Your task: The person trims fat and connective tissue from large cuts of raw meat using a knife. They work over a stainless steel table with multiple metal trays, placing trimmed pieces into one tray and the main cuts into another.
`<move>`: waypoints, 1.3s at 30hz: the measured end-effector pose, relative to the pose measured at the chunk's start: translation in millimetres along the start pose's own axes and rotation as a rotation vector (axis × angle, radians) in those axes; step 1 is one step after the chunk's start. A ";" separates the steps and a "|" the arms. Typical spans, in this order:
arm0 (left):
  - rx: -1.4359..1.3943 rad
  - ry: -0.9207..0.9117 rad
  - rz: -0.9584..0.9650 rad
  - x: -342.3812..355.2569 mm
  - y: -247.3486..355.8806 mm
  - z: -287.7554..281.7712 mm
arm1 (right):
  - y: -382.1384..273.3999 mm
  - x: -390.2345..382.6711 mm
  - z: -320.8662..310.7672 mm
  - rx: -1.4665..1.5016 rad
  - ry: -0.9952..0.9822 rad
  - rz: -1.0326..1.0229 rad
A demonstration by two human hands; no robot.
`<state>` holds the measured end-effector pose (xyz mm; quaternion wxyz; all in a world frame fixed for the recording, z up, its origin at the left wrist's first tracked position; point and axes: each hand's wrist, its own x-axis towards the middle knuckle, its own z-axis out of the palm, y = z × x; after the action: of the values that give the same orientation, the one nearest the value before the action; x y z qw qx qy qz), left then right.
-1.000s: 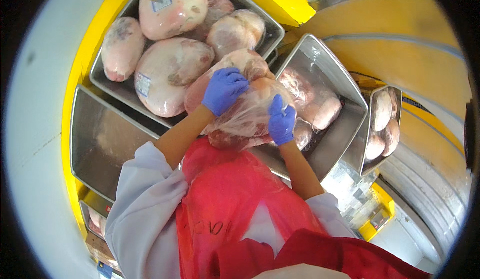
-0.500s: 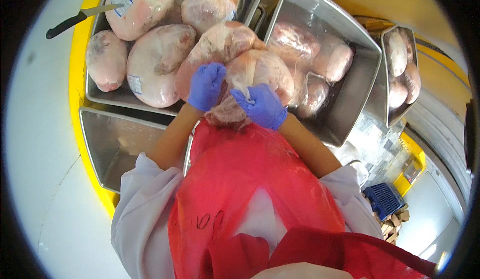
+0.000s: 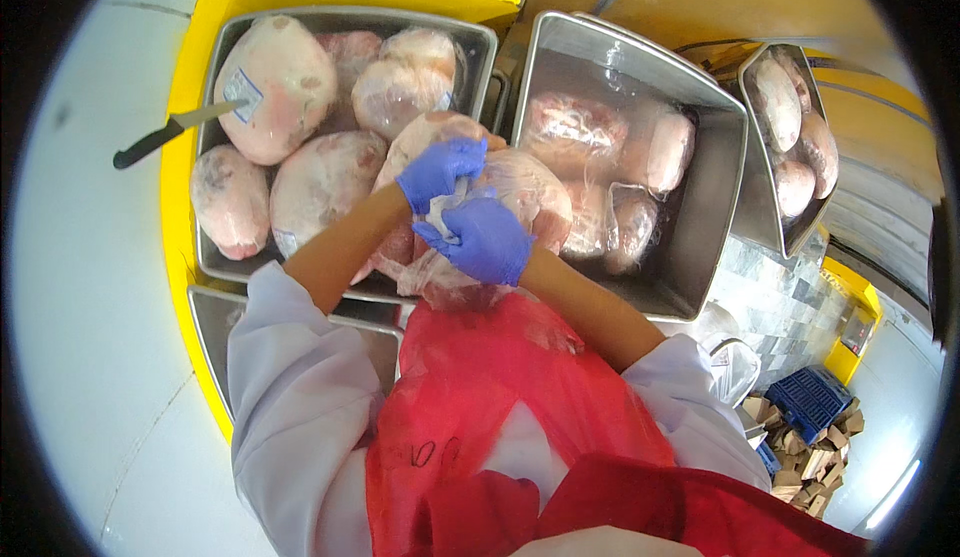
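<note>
Both my hands, in blue gloves, are closed on clear plastic wrap around a large pale cut of meat (image 3: 535, 192). My left hand (image 3: 440, 170) pinches the wrap at the cut's left side. Just nearer to me, my right hand (image 3: 488, 241) grips a bunched fold of it. Loose wrap (image 3: 430, 275) hangs down in front of my red apron (image 3: 490, 357). Another rounded cut (image 3: 425, 135) lies behind my left hand. A black-handled knife (image 3: 180, 133) rests at the left, its blade tip against a labelled cut (image 3: 275, 87).
Several large wrapped cuts fill the steel bin (image 3: 230, 269) on the left. A second steel bin (image 3: 690, 257) on the right holds several smaller wrapped pieces. Farther right stands another bin (image 3: 765, 192) with meat. A blue crate (image 3: 808, 402) sits by cardboard scraps (image 3: 815, 467) at lower right.
My hands have come closer together; the left has moved away from me and right, the right toward the left. The whole view has shifted, so the bins appear lower.
</note>
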<state>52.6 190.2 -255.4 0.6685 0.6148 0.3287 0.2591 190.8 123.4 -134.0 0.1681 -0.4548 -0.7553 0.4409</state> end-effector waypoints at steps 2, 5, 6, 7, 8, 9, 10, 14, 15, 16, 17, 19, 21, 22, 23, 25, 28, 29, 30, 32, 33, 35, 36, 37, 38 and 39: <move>0.224 0.013 0.218 3.5 -17.9 -9.1 | 9.1 3.8 -7.0 0.068 -0.027 0.052; 0.278 0.191 0.193 -5.1 2.1 4.1 | 30.1 -7.6 -1.1 0.402 0.169 0.113; 0.301 0.261 0.189 -10.0 12.5 9.1 | 35.9 -11.6 -1.5 0.529 0.162 0.179; 0.399 0.327 0.258 -13.2 17.7 10.6 | 39.0 -12.9 -1.4 0.654 0.153 0.246; 0.501 0.397 0.326 -18.3 18.9 11.9 | 39.0 -10.2 -1.1 0.614 0.164 0.233; 0.480 0.467 0.310 -25.4 16.8 14.3 | 37.8 -6.0 -1.4 0.573 0.172 0.219; 0.459 0.540 0.293 -33.4 13.7 16.7 | 37.8 -1.7 -0.6 0.532 0.178 0.204; 0.447 0.730 0.147 -68.6 18.0 23.3 | 60.5 4.3 36.4 0.022 0.189 -0.016; 0.415 0.760 0.130 -69.9 20.6 26.3 | 51.3 7.4 31.7 0.048 0.262 -0.069; 0.382 0.788 0.114 -68.2 22.8 31.5 | 58.0 5.5 31.9 0.047 0.211 -0.071; 0.346 0.819 0.104 -65.8 24.1 36.5 | 61.1 7.2 27.1 0.045 0.163 -0.078; 0.379 0.791 0.125 -68.8 20.5 40.1 | 56.0 2.6 24.5 0.093 0.201 -0.042; 0.394 0.753 0.113 -63.7 18.5 35.9 | 52.5 11.1 21.7 0.105 0.266 -0.116; 0.386 0.723 0.076 -61.6 16.5 35.4 | 56.1 13.9 21.5 0.113 0.270 -0.061; 0.382 0.687 0.038 -62.9 16.4 33.6 | 60.8 14.5 21.2 0.124 0.280 -0.005; 0.251 0.763 0.133 -68.1 33.9 24.5 | 73.6 11.3 19.5 0.117 0.342 0.145; 0.575 0.888 0.133 -95.2 17.3 -14.6 | 75.8 -2.6 0.8 0.518 0.635 0.550; 0.774 0.937 0.101 -106.4 2.6 -32.9 | 86.4 -9.1 -4.9 0.480 0.599 0.496; 0.708 0.908 0.002 -112.9 -9.9 -41.9 | 103.5 -17.5 -7.5 0.444 0.561 0.447; 0.579 0.851 -0.197 -123.3 -26.6 -56.9 | 107.6 -19.8 -5.9 0.362 0.553 0.347; 0.498 0.781 -0.241 -120.4 -21.8 -59.8 | 106.1 -20.6 -3.6 0.310 0.591 0.304; 0.331 0.641 -0.328 -110.7 -13.5 -61.9 | 101.5 -20.3 -1.2 0.101 0.631 0.258; 0.368 0.599 -0.316 -106.7 -16.6 -60.3 | 96.6 -22.8 -0.5 -0.053 0.623 0.262; 0.405 0.557 -0.305 -100.1 -20.1 -61.2 | 93.2 -27.0 1.6 -0.208 0.612 0.261; 0.455 0.514 -0.279 -89.7 -19.2 -68.4 | 92.2 -28.5 5.9 -0.207 0.633 0.238; 0.496 0.490 -0.293 -81.0 -12.7 -72.2 | 92.0 -32.5 13.2 -0.203 0.651 0.212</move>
<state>-55.5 175.1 -260.2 0.4309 0.6240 0.6162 0.2126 248.9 107.6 -211.9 0.3071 -0.6619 -0.6506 0.2105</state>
